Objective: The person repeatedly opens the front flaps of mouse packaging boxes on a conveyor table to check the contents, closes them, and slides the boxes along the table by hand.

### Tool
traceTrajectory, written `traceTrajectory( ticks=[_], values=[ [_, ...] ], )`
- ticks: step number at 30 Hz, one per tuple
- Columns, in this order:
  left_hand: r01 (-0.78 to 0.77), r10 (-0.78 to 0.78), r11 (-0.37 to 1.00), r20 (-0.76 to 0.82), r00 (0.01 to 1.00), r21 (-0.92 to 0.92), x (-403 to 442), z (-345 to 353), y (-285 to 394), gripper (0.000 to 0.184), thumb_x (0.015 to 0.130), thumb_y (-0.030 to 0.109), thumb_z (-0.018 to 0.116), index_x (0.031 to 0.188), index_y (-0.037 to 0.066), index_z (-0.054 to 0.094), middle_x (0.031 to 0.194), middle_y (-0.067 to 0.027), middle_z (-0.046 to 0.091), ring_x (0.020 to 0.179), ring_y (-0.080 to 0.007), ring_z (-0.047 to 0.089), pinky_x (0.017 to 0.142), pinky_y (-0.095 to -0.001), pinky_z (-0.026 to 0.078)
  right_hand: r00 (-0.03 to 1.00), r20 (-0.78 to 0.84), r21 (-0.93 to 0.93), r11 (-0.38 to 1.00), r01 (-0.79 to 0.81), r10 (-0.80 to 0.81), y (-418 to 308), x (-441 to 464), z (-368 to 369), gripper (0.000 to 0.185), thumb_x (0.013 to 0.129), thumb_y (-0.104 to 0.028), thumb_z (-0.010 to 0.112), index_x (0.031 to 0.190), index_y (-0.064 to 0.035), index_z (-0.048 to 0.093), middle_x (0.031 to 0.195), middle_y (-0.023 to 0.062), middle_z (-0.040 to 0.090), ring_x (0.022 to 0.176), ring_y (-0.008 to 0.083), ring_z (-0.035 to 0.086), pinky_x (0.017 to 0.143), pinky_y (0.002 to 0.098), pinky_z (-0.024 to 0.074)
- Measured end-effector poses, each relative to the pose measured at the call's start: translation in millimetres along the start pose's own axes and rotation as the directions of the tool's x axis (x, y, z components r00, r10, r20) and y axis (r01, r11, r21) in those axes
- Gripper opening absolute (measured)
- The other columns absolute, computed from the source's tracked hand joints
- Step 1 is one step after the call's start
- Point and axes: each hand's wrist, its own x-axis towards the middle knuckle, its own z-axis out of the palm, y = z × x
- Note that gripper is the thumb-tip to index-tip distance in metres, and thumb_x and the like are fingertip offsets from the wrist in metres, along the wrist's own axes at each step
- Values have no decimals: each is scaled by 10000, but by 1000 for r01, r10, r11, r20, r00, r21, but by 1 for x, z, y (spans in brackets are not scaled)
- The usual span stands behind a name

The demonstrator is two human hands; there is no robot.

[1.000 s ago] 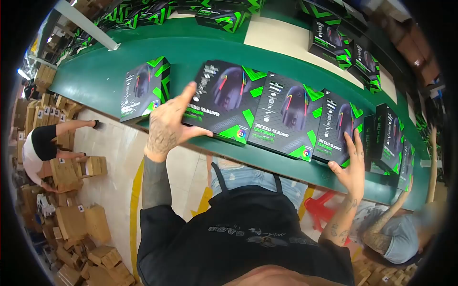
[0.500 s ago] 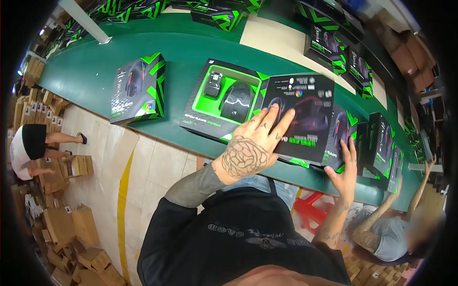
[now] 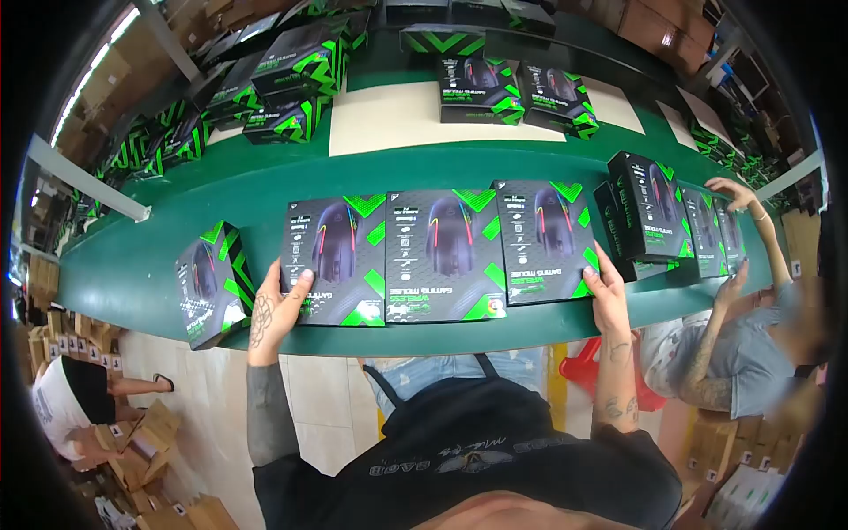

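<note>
Three black-and-green gaming mouse boxes lie side by side on the green table, all closed: a left box (image 3: 331,256), a middle box (image 3: 444,256) and a right box (image 3: 546,243). My left hand (image 3: 280,311) holds the left box by its outer edge, thumb on the front face. At the opposite end of the row, my right hand (image 3: 608,290) grips the outer edge of the right box, its thumb on the lower corner. Neither hand touches the middle box. Another mouse box (image 3: 212,284) stands apart, left of my left hand.
A stack of boxes (image 3: 649,208) stands right of the row. Beyond it a co-worker's hands (image 3: 735,196) are at more boxes. More mouse boxes (image 3: 481,91) sit on pale sheets (image 3: 389,119) at the back. A metal post (image 3: 97,187) rises at the left.
The open box with the mouse and its tray showing is now a closed box in the row. My hands moved apart to the row's two ends. The camera view has shifted.
</note>
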Motion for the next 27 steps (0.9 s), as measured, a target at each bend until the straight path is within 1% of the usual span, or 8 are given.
traceTrajectory(
  ticks=[5,9,12,15,19,21,23,27],
  values=[
    [-55,64,837,-3,998,-544,-11,10,-14,493,942,197,623,1354,-28,472,1217,-56,603,1092,-130,556,977,-284,419,990,-101,208,970,122,-103,10,-10,6,640,905,5,592,1483,32,320,1461,124,447,1325,208,441,1115,333,319],
    [-371,264,769,-270,926,-521,25,-3,19,523,958,190,592,1410,-19,428,1325,-77,553,1174,-170,539,1038,-322,397,871,-194,279,826,490,-452,-35,8,26,649,892,28,561,1486,46,299,1481,140,406,1364,218,393,1116,356,324],
    [-374,289,634,-242,926,-677,101,-15,103,444,1011,162,524,1409,-17,447,1284,-74,582,1129,-136,566,962,-280,461,690,-409,-102,781,616,-598,-115,68,43,542,937,-58,611,1423,70,408,1415,143,481,1270,202,483,1077,321,364],
    [-558,376,696,-434,819,-451,179,-14,154,500,996,230,565,1402,-40,455,1375,-135,538,1239,-174,507,1061,-298,367,384,-429,-686,572,450,-818,-157,145,34,484,924,-129,645,1353,43,506,1378,181,535,1265,239,511,1051,329,387],
    [-663,636,741,-431,640,111,120,-40,162,471,976,241,578,1378,8,500,1380,-178,541,1305,-272,485,1100,-355,342,439,-264,-645,495,582,-859,-122,116,40,402,887,-158,668,1244,8,583,1320,199,561,1250,346,515,1058,392,392],
    [-595,791,582,-216,572,554,80,-57,111,491,944,290,614,1349,26,528,1409,-196,501,1323,-347,457,1101,-406,351,552,-113,-769,425,479,-826,-84,56,46,377,883,-142,668,1232,-15,598,1346,186,545,1260,335,512,1068,398,387],
    [-334,583,681,-207,786,651,33,-67,48,614,878,406,673,1336,20,535,1468,-208,421,1364,-401,381,1122,-458,314,718,-62,-793,471,385,-693,-46,4,51,362,872,-114,670,1223,-46,612,1365,174,534,1261,326,514,1061,395,398],
    [357,295,604,-615,731,713,-36,-102,-67,848,797,541,714,1381,-22,465,1485,-248,370,1387,-428,319,1140,-472,273,841,58,-782,499,373,-538,25,-29,33,380,865,-77,658,1233,-12,587,1314,199,552,1205,351,539,1018,411,432]
  ],
)
